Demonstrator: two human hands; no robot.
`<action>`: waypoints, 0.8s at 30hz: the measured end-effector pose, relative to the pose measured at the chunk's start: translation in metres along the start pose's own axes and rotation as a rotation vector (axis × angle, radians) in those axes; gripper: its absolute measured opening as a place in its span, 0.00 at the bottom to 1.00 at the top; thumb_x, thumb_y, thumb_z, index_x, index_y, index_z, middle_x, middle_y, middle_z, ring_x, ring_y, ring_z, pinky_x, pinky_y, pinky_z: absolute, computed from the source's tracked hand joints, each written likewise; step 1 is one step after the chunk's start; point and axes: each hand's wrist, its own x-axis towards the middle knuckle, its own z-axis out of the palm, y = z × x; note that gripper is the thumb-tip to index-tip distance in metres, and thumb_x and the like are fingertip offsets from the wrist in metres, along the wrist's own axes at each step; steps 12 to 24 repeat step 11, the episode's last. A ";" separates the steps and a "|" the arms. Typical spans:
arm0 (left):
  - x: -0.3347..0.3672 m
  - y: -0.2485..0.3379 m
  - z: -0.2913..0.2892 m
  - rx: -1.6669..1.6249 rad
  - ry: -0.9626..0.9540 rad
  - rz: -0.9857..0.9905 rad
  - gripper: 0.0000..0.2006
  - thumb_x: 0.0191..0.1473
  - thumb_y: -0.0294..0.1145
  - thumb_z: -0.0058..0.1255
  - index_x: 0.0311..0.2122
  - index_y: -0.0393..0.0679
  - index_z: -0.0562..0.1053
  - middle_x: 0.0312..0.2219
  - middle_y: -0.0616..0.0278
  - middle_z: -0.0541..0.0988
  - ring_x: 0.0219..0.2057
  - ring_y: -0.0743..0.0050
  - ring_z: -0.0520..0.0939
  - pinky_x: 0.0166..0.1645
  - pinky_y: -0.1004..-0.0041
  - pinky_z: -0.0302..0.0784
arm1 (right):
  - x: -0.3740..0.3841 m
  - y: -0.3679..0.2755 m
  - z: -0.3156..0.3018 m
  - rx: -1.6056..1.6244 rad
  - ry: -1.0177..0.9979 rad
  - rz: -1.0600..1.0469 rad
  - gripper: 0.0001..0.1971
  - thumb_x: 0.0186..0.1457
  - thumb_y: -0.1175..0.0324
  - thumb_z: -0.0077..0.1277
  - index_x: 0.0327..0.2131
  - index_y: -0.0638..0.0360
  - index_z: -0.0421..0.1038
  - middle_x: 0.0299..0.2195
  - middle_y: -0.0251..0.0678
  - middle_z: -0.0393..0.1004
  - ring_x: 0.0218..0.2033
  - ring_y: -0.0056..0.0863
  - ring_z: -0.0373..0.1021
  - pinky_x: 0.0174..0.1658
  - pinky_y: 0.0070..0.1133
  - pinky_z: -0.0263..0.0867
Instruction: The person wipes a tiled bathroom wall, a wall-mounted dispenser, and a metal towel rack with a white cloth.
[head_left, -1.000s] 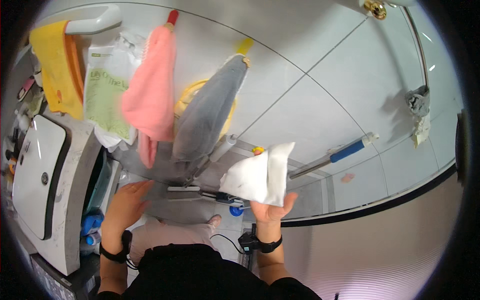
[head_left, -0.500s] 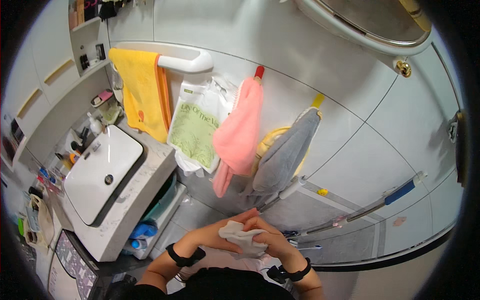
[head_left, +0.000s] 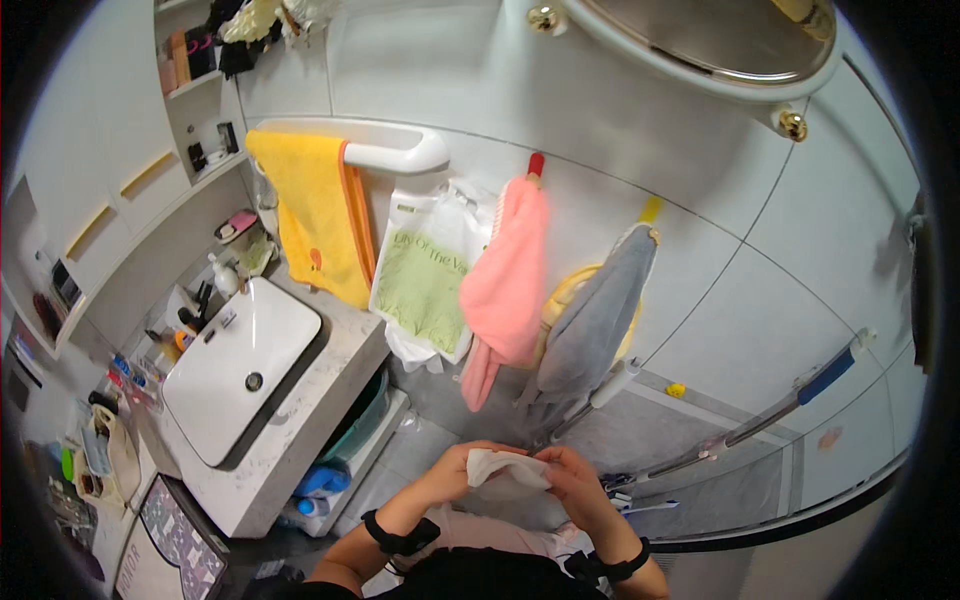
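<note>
A thin, soft white sheet, like a tissue or face wipe [head_left: 508,468], is stretched between my two hands, low in front of my body. My left hand [head_left: 450,474] grips its left side, the fingers running behind the sheet and partly hidden by it. At the right edge, my right hand [head_left: 577,479] pinches the sheet between thumb and fingers. A dark band with a small box is strapped on each wrist.
On the left, a white basin [head_left: 245,370] sits on a marbled counter [head_left: 330,385]. A yellow towel [head_left: 315,215], a green-and-white plastic bag [head_left: 425,275], a pink towel [head_left: 508,280] and a grey towel [head_left: 595,315] hang along the tiled wall. A round-edged mirror [head_left: 715,40] is at upper right.
The white sheet was bunched and crumpled between my hands; now it is spread wider and flatter. My right hand has moved outward, and the whole view has shifted slightly.
</note>
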 end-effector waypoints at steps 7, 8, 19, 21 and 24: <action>0.005 0.010 0.004 0.248 0.198 -0.138 0.08 0.45 0.27 0.53 0.33 0.40 0.71 0.26 0.68 0.75 0.29 0.82 0.73 0.35 0.81 0.68 | -0.007 0.014 0.011 -0.915 0.232 -0.438 0.13 0.45 0.74 0.50 0.37 0.60 0.67 0.35 0.39 0.71 0.36 0.25 0.68 0.40 0.21 0.61; 0.007 0.012 0.001 0.357 0.187 -0.216 0.09 0.44 0.28 0.55 0.33 0.40 0.72 0.26 0.67 0.75 0.29 0.81 0.73 0.35 0.80 0.68 | -0.007 0.013 0.012 -0.902 0.275 -0.432 0.13 0.45 0.74 0.50 0.37 0.60 0.67 0.35 0.39 0.71 0.36 0.25 0.68 0.40 0.21 0.61; -0.010 -0.029 -0.025 0.037 0.187 -0.015 0.13 0.40 0.32 0.59 0.33 0.43 0.72 0.25 0.63 0.75 0.29 0.79 0.74 0.36 0.78 0.69 | -0.014 0.001 0.017 -1.037 0.150 -0.603 0.11 0.45 0.71 0.51 0.36 0.58 0.68 0.35 0.42 0.70 0.37 0.28 0.68 0.41 0.24 0.62; -0.010 -0.029 -0.025 0.037 0.187 -0.015 0.13 0.40 0.32 0.59 0.33 0.43 0.72 0.25 0.63 0.75 0.29 0.79 0.74 0.36 0.78 0.69 | -0.014 0.001 0.017 -1.037 0.150 -0.603 0.11 0.45 0.71 0.51 0.36 0.58 0.68 0.35 0.42 0.70 0.37 0.28 0.68 0.41 0.24 0.62; -0.010 -0.029 -0.025 0.037 0.187 -0.015 0.13 0.40 0.32 0.59 0.33 0.43 0.72 0.25 0.63 0.75 0.29 0.79 0.74 0.36 0.78 0.69 | -0.014 0.001 0.017 -1.037 0.150 -0.603 0.11 0.45 0.71 0.51 0.36 0.58 0.68 0.35 0.42 0.70 0.37 0.28 0.68 0.41 0.24 0.62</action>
